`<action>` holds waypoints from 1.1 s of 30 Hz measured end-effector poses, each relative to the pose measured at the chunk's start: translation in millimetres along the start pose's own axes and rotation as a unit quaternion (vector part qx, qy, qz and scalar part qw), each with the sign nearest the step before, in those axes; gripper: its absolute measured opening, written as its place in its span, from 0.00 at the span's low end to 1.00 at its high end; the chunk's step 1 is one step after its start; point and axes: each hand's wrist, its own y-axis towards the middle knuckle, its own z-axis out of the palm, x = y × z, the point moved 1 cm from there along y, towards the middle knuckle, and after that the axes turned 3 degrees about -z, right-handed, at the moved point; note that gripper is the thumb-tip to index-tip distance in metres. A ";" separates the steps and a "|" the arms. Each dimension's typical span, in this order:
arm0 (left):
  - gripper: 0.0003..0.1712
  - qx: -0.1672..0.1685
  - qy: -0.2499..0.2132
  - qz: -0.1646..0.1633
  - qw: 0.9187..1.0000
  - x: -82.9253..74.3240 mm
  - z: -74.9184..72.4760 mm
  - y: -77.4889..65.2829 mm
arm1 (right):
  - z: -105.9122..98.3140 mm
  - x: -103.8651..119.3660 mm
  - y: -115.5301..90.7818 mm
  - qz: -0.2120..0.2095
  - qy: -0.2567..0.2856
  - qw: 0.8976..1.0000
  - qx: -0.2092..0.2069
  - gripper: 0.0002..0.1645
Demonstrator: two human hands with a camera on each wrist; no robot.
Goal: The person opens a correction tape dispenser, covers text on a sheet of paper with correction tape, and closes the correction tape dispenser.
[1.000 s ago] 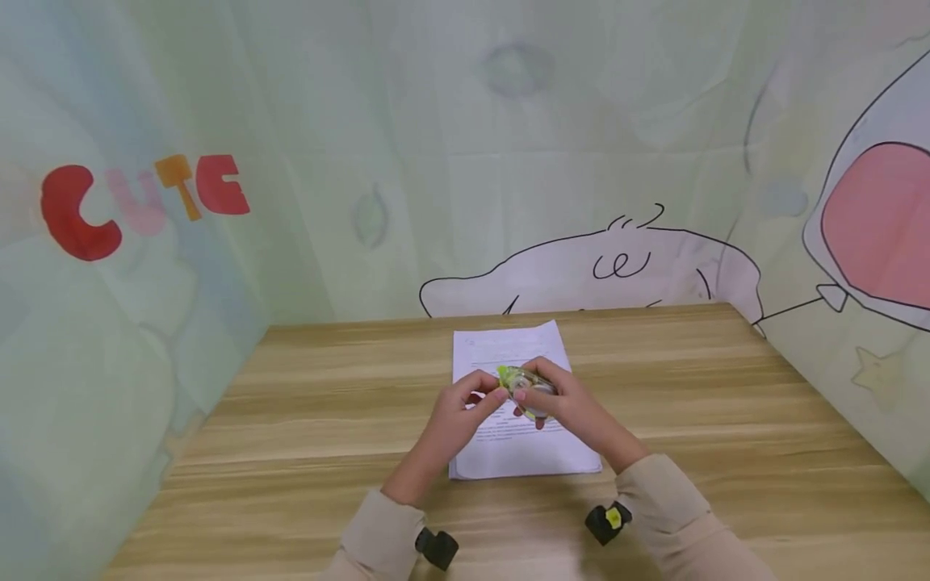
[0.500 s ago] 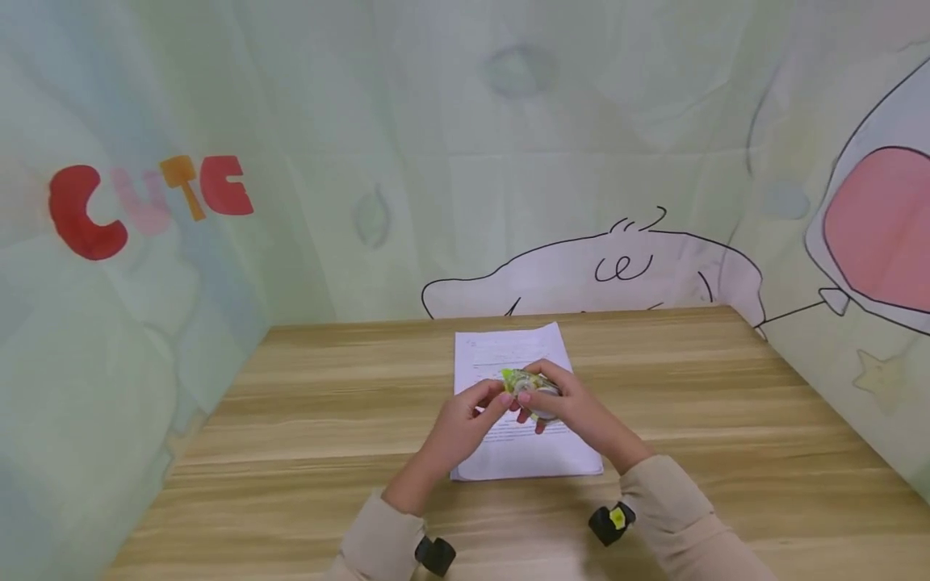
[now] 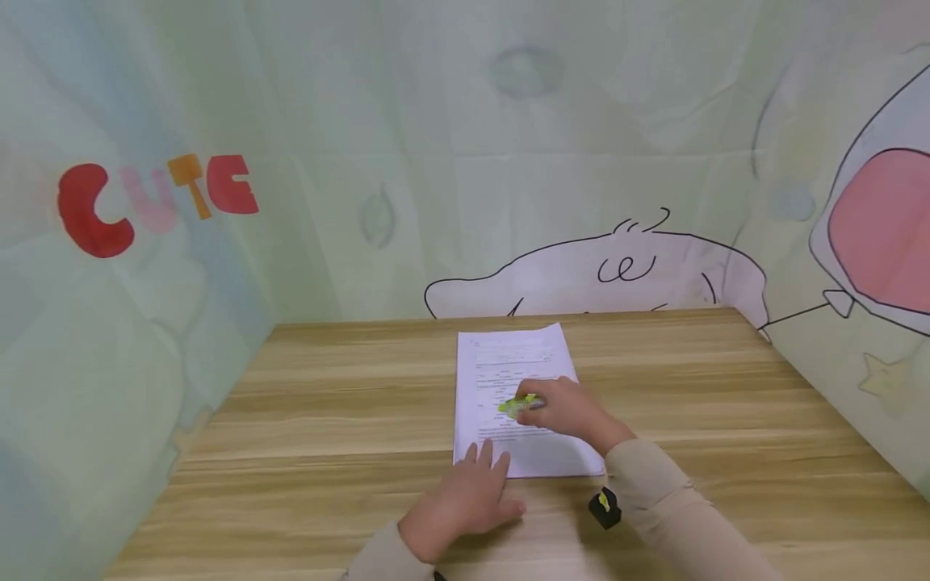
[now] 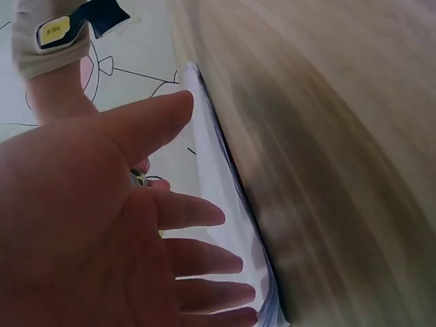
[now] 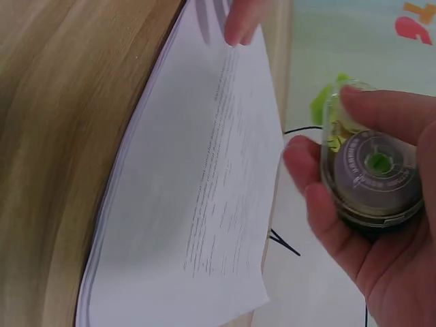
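My right hand [image 3: 569, 411] holds a correction tape dispenser [image 3: 513, 405] above the printed paper stack [image 3: 548, 458]. In the right wrist view the dispenser's clear body shows a grey reel [image 5: 381, 180] with a green hub, and its bright green front end points away from the palm. My thumb lies on one side of it, curled fingers on the other. Over the lower left edge of the sheets, my left hand [image 3: 471, 494] spreads its straight fingers, holding nothing. Whether those fingertips press on the paper cannot be told.
The sheets lie on a wood-grain table [image 3: 349, 403]. A printed curtain [image 3: 407, 161] hangs behind and at both sides of it. Black wrist camera [image 3: 605, 508] sits below the right cuff.
My left hand has left the dispenser's green front end and moved down to the sheets' lower left edge, fingers opened out. The right hand has turned and lowered the dispenser slightly.
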 end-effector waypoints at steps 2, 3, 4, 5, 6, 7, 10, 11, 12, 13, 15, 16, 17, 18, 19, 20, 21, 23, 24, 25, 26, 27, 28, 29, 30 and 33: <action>0.41 -0.012 0.009 0.000 1.000 -0.2 1.3 0.7 | 3.6 3.5 5.4 -0.024 -0.050 0.998 0.006 0.11; 0.41 -0.016 0.011 0.001 1.000 -0.3 1.8 1.3 | 5.7 4.8 8.0 -0.034 -0.065 0.997 0.013 0.10; 0.40 -0.020 0.013 0.002 1.000 0.1 2.5 2.2 | 8.3 6.3 11.1 -0.045 -0.078 0.996 0.019 0.10; 0.40 -0.023 0.014 0.002 1.000 0.6 3.4 3.3 | 10.8 7.9 13.9 -0.054 -0.089 0.994 0.025 0.10; 0.40 -0.026 0.015 0.003 1.000 0.7 4.1 4.0 | 13.0 9.6 16.6 -0.062 -0.100 0.993 0.028 0.10; 0.39 -0.028 0.016 0.004 0.999 0.9 5.2 4.6 | 15.2 11.4 18.9 -0.070 -0.110 0.991 0.030 0.09; 0.39 -0.035 0.028 0.006 0.999 1.4 8.5 6.4 | 21.9 15.1 25.4 -0.084 -0.140 0.986 0.031 0.08; 0.40 -0.036 0.032 0.006 0.999 1.4 9.2 6.5 | 23.7 16.2 27.0 -0.085 -0.147 0.985 0.031 0.08; 0.40 -0.037 0.035 0.006 0.999 1.3 9.5 6.5 | 25.3 17.1 28.4 -0.086 -0.156 0.984 0.032 0.08; 0.41 -0.039 0.036 0.007 0.999 1.1 9.9 6.4 | 26.9 17.7 29.7 -0.085 -0.162 0.982 0.034 0.08; 0.41 -0.042 0.040 0.009 0.998 0.7 9.0 6.0 | 29.5 18.6 32.2 -0.081 -0.172 0.981 0.037 0.08; 0.42 -0.043 0.042 0.010 0.998 0.5 8.4 5.8 | 30.4 19.3 33.2 -0.080 -0.174 0.981 0.039 0.09; 0.42 -0.043 0.044 0.009 0.998 0.6 8.1 5.6 | 30.9 20.0 34.3 -0.078 -0.177 0.980 0.042 0.09; 0.42 -0.044 0.047 0.010 0.998 0.6 7.5 5.3 | 31.4 20.8 35.2 -0.077 -0.180 0.980 0.044 0.09; 0.42 -0.043 0.050 0.010 0.998 0.4 7.3 5.3 | 31.6 21.4 35.7 -0.076 -0.182 0.979 0.047 0.10; 0.42 -0.042 0.054 0.010 0.998 0.2 7.1 5.4 | 31.7 22.2 36.3 -0.078 -0.184 0.979 0.048 0.10; 0.42 -0.042 0.057 0.010 0.997 0.1 6.9 5.6 | 31.7 23.1 36.8 -0.079 -0.187 0.978 0.050 0.11; 0.43 -0.042 0.064 0.011 0.997 -0.1 6.5 5.6 | 32.1 24.6 37.7 -0.079 -0.192 0.977 0.055 0.12; 0.43 -0.043 0.067 0.012 0.997 -0.4 6.1 5.6 | 32.4 25.2 38.1 -0.077 -0.194 0.976 0.058 0.12; 0.43 -0.042 0.069 0.012 0.997 -0.5 6.1 5.7 | 32.6 25.8 38.4 -0.075 -0.195 0.976 0.060 0.13; 0.43 -0.043 0.072 0.013 0.996 -0.7 5.9 5.6 | 32.8 26.2 38.7 -0.073 -0.196 0.976 0.062 0.13; 0.43 -0.044 0.074 0.015 0.996 -0.8 5.8 5.5 | 33.0 26.4 38.9 -0.069 -0.195 0.976 0.065 0.12; 0.43 -0.045 0.077 0.016 0.996 -1.0 5.6 5.3 | 33.1 26.6 39.0 -0.065 -0.195 0.976 0.067 0.12; 0.42 -0.046 0.078 0.016 0.996 -1.1 5.5 5.4 | 32.9 26.9 39.0 -0.061 -0.195 0.977 0.068 0.12; 0.42 -0.046 0.079 0.017 0.996 -1.2 5.4 5.2 | 32.7 27.1 39.0 -0.059 -0.193 0.977 0.068 0.12; 0.42 -0.051 0.080 0.018 0.995 -1.3 5.1 4.8 | 32.2 27.9 38.8 -0.057 -0.190 0.978 0.068 0.11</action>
